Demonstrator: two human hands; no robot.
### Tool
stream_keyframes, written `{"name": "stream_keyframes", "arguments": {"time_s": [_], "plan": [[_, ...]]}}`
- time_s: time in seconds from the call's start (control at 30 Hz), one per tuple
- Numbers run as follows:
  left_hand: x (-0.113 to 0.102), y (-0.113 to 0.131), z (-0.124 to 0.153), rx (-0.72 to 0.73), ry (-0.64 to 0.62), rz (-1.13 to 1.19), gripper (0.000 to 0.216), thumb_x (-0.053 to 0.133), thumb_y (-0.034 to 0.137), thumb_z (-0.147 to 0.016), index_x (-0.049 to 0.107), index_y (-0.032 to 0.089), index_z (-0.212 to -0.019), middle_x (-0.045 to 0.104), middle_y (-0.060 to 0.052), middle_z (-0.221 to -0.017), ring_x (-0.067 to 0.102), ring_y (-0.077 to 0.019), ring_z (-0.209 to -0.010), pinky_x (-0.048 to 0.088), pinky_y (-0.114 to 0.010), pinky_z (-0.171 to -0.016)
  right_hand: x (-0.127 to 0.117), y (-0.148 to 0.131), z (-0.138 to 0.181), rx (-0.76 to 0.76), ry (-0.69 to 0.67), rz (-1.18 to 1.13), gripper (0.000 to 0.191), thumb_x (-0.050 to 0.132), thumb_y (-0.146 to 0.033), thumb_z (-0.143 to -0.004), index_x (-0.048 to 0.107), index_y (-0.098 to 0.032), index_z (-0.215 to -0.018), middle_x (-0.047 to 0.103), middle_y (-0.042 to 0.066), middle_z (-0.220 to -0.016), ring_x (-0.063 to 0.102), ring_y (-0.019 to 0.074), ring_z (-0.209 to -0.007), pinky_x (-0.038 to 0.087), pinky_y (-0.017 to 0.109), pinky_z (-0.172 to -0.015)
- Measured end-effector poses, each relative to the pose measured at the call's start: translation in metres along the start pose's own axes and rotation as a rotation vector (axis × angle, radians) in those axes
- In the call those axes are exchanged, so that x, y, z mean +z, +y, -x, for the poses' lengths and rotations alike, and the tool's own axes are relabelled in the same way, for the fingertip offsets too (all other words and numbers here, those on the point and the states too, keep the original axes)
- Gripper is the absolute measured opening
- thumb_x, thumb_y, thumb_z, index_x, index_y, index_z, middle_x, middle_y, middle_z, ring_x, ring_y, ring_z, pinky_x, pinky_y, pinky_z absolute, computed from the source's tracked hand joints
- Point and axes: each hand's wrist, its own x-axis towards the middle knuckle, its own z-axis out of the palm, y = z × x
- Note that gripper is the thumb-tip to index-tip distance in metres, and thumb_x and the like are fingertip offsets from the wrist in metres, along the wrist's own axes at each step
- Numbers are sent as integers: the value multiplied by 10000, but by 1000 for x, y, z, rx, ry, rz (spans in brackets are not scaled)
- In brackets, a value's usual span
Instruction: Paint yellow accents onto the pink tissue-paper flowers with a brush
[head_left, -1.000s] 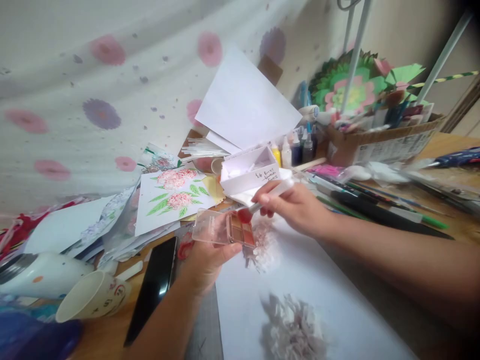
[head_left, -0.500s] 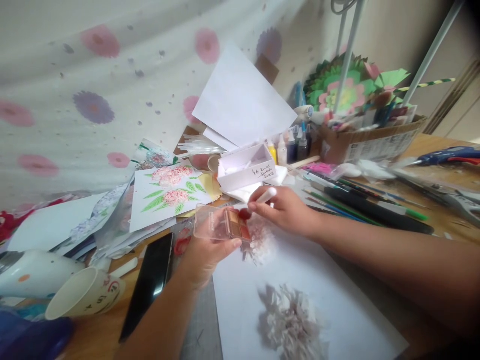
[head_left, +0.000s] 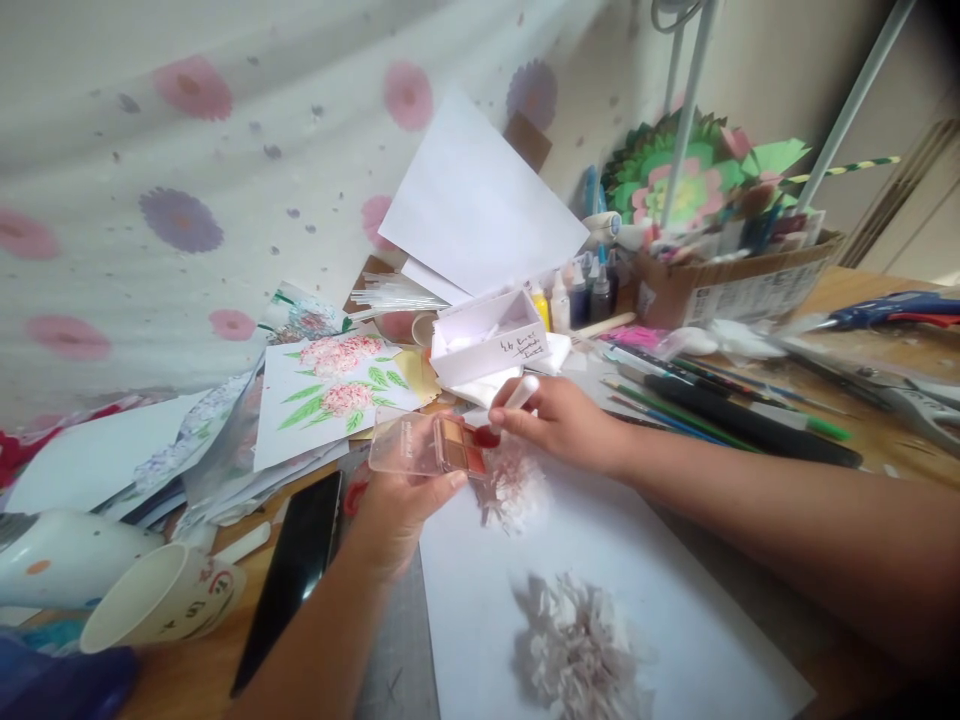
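My left hand [head_left: 397, 500] grips a small clear palette [head_left: 427, 446] with orange and red colour pans, held just above the table. My right hand [head_left: 559, 420] pinches a white-handled brush [head_left: 510, 402] whose red tip rests on the palette's right pans. Directly below the hands a white paper flower [head_left: 514, 485] lies on a white sheet [head_left: 675, 620]. A second, larger paper flower [head_left: 581, 645] lies on the same sheet, closer to me.
A black phone [head_left: 289, 575] and a tipped mug [head_left: 161, 605] lie at left. Flower paintings [head_left: 334, 385], a white box [head_left: 487, 340], paint bottles [head_left: 577, 295], pencils and brushes [head_left: 720, 400], a glue gun [head_left: 892, 310] and a cardboard box of paper flowers [head_left: 735, 280] crowd the back.
The brush handle has tilted more upright and both hands with the palette have shifted slightly left. The brush tip stays on the palette.
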Motion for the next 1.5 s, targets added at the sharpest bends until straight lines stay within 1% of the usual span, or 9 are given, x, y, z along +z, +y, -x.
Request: {"name": "stream_keyframes", "arguments": {"time_s": [0.33, 0.47, 0.63, 0.8, 0.97, 1.13, 1.27, 1.4, 1.5], "plan": [[-1, 0, -1, 1, 23, 9, 547, 821, 266, -691, 636, 259, -1206, 665, -57, -1260, 576, -307, -1230, 473, -384, -1001, 5, -1, -4, -14, -10, 49, 153, 604, -275, -928, 724, -186, -961, 774, 74, -945, 695, 192, -868, 509, 301, -780], [-1, 0, -1, -1, 61, -12, 536, 815, 234, -695, 640, 257, -1201, 649, -53, -1264, 555, -298, -1245, 451, -375, -1018, 5, 1, -5, -8, -36, 87, 141, 641, -277, -901, 737, -183, -861, 773, 75, -850, 683, 199, -778, 501, 313, -728], [-1, 3, -1, 9, 65, -23, 542, 815, 240, -684, 644, 260, -1197, 667, -49, -1222, 577, -308, -1209, 471, -384, -981, 6, 2, -5, -74, -65, 73, 105, 656, -215, -885, 738, -206, -951, 782, 64, -985, 681, 215, -929, 498, 344, -864], [-1, 4, -1, 17, 74, -23, 536, 800, 217, -684, 648, 247, -1197, 663, -59, -1226, 570, -316, -1218, 473, -395, -980, 5, -1, -4, -75, -32, 70, 191, 560, -282, -956, 722, -182, -941, 770, 105, -950, 674, 238, -914, 507, 384, -836], [-1, 3, -3, 39, 62, 25, 510, 812, 188, -661, 662, 257, -1144, 693, -35, -1128, 631, -265, -1098, 507, -356, -930, 6, -3, 0, -131, -111, 45, 82, 650, -230, -891, 724, -196, -886, 774, 64, -897, 678, 205, -858, 523, 334, -800], [-1, 1, -4, 72, 87, 53, 543, 841, 193, -655, 651, 269, -1158, 698, -24, -1132, 632, -239, -1098, 511, -341, -950, 7, -2, 0, -114, -57, 33, 164, 592, -298, -945, 713, -191, -971, 768, 76, -968, 675, 202, -910, 515, 338, -836], [0, -1, -4, 87, 115, 53, 574, 858, 186, -643, 650, 273, -1171, 708, -26, -1124, 646, -240, -1081, 513, -353, -951, 8, 0, -2, -92, -71, 39, 128, 635, -277, -912, 721, -185, -891, 768, 69, -861, 680, 204, -822, 519, 329, -758], [1, -2, -3, 123, 142, 47, 578, 866, 195, -648, 643, 309, -1169, 700, -12, -1178, 648, -248, -1109, 516, -375, -968, 9, 0, -3, -90, -29, 24, 154, 592, -292, -947, 709, -195, -973, 771, 75, -993, 682, 200, -917, 511, 341, -844], [1, -3, -2, 144, 173, 37, 594, 870, 170, -638, 648, 322, -1167, 684, -5, -1214, 645, -238, -1111, 529, -346, -933, 9, 0, -4, -86, -58, 31, 87, 664, -261, -893, 720, -195, -882, 772, 61, -887, 685, 201, -839, 514, 323, -782]]}}
